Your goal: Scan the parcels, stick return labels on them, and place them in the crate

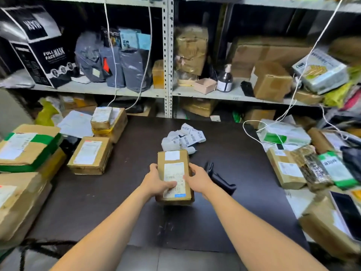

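1. Both forearms reach in from 6 o'clock over the dark tabletop (224, 149).
2. Left hand (158, 182) grips the parcel (174, 171) by its left edge, thumb curled onto the shipping label; right hand (197, 179) grips the right edge.
3. Parcel is at mid-tabletop, label up.
4. Black scanner (218, 178) lies at the parcel's 3 o'clock, just beside the right hand.
5. Crumpled return labels (185, 137) lie at its 12 o'clock, near the far end.
6. Taped boxes (89, 155) stack at 9 o'clock.
7. Shelf (117, 90) of packages runs across at far 12 o'clock.

Left hand (158, 181), right hand (199, 180) gripping (arms outstretched).
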The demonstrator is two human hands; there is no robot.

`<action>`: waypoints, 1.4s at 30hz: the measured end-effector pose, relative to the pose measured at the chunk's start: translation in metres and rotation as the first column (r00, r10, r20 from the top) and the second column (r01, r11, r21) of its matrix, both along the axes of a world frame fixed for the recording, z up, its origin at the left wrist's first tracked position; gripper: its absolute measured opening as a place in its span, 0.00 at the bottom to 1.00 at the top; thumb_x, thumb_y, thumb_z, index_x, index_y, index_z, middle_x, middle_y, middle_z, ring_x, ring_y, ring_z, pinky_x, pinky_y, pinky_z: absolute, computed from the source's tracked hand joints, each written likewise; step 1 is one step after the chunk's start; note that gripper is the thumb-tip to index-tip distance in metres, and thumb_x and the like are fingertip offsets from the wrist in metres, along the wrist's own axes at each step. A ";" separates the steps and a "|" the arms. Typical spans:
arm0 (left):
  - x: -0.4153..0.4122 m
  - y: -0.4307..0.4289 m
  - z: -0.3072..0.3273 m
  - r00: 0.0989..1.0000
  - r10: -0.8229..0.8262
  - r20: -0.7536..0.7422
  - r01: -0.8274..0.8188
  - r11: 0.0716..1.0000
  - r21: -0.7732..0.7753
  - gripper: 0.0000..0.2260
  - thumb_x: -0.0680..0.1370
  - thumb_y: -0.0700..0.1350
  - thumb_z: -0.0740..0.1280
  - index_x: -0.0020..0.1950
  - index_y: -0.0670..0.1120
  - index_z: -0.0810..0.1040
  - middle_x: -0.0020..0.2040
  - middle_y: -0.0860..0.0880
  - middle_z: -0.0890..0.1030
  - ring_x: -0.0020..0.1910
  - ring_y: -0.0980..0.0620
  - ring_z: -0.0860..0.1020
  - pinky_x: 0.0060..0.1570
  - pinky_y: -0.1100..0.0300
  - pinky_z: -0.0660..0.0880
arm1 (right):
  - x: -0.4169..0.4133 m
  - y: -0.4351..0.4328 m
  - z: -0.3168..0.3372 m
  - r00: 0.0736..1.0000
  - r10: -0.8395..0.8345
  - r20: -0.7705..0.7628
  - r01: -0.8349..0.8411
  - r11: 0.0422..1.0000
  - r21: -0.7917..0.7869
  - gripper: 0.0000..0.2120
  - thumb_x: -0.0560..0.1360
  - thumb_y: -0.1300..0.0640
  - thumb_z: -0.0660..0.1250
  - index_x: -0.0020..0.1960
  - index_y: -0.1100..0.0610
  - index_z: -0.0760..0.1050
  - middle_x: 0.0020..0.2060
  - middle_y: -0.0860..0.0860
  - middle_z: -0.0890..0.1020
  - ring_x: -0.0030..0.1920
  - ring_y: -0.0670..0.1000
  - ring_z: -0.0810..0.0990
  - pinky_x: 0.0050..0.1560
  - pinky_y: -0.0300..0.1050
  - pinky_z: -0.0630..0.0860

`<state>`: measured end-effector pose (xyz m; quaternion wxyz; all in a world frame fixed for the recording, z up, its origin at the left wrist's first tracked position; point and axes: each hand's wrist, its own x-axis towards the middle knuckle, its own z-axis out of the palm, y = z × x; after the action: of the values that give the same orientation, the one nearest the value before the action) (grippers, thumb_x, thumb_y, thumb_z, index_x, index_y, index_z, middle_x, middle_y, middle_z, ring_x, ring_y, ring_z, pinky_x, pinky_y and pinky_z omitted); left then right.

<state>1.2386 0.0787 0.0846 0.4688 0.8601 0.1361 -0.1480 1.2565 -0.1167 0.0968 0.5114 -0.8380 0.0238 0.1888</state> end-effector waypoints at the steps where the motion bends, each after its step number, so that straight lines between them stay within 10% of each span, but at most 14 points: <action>1: 0.003 -0.004 -0.007 1.000 -0.015 -0.010 0.015 1.000 -0.003 0.40 0.67 0.53 0.81 0.69 0.50 0.59 0.60 0.53 0.75 0.54 0.55 0.77 0.46 0.61 0.74 | 0.000 -0.002 -0.008 1.000 -0.023 -0.017 0.023 1.000 0.001 0.25 0.81 0.59 0.65 0.78 0.53 0.67 0.71 0.48 0.76 0.68 0.50 0.76 0.67 0.52 0.77; 6: 0.019 -0.017 -0.035 1.000 -0.018 0.010 0.017 0.999 0.031 0.50 0.65 0.55 0.80 0.78 0.52 0.54 0.67 0.48 0.73 0.68 0.47 0.70 0.65 0.47 0.73 | 0.009 -0.007 -0.035 0.995 -0.099 -0.022 0.099 0.995 0.027 0.20 0.81 0.60 0.64 0.72 0.48 0.72 0.65 0.41 0.79 0.64 0.46 0.79 0.61 0.47 0.80; 13: 0.026 -0.028 -0.053 0.997 0.066 -0.048 -0.058 0.987 0.150 0.52 0.61 0.62 0.81 0.78 0.52 0.58 0.68 0.47 0.75 0.70 0.45 0.69 0.65 0.45 0.73 | 0.014 -0.014 -0.047 0.999 -0.050 -0.013 0.049 0.995 -0.082 0.19 0.79 0.54 0.68 0.70 0.49 0.76 0.52 0.32 0.76 0.62 0.43 0.77 0.52 0.32 0.74; 20: 0.027 -0.037 -0.054 0.984 0.135 -0.115 -0.107 0.969 0.221 0.50 0.60 0.62 0.82 0.75 0.55 0.61 0.66 0.48 0.74 0.69 0.45 0.69 0.64 0.45 0.73 | 0.031 -0.051 -0.039 0.935 -0.263 0.238 0.335 0.877 -0.346 0.05 0.74 0.58 0.67 0.48 0.50 0.77 0.47 0.48 0.80 0.47 0.51 0.79 0.44 0.45 0.76; 26: 0.023 -0.042 -0.053 0.983 0.156 -0.095 -0.129 0.961 0.243 0.47 0.62 0.62 0.81 0.75 0.53 0.64 0.68 0.50 0.75 0.69 0.46 0.70 0.66 0.45 0.72 | 0.042 -0.085 -0.053 0.996 -0.076 0.049 0.089 0.708 -0.700 0.25 0.73 0.53 0.71 0.68 0.50 0.69 0.64 0.53 0.72 0.68 0.57 0.69 0.66 0.52 0.70; 33: 0.009 -0.044 -0.053 0.987 0.161 0.008 -0.159 0.965 0.210 0.52 0.64 0.63 0.80 0.80 0.63 0.53 0.67 0.53 0.75 0.69 0.48 0.71 0.62 0.50 0.73 | 0.054 -0.094 -0.067 0.993 0.116 -0.034 -0.097 0.595 -0.798 0.18 0.77 0.56 0.68 0.65 0.53 0.68 0.57 0.54 0.78 0.60 0.57 0.76 0.44 0.48 0.72; 42: 0.001 -0.037 -0.054 0.998 0.056 -0.037 -0.051 0.990 0.135 0.64 0.53 0.72 0.79 0.82 0.65 0.46 0.59 0.49 0.71 0.65 0.47 0.70 0.69 0.48 0.70 | 0.063 -0.089 -0.042 0.998 0.043 0.039 -0.013 0.819 -0.573 0.08 0.77 0.47 0.61 0.49 0.52 0.69 0.43 0.50 0.77 0.44 0.58 0.77 0.42 0.47 0.70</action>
<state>1.2397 0.0418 0.0304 0.4108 0.8826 0.1782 -0.1433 1.3195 -0.2056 0.0549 0.2338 -0.9576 0.0545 0.1594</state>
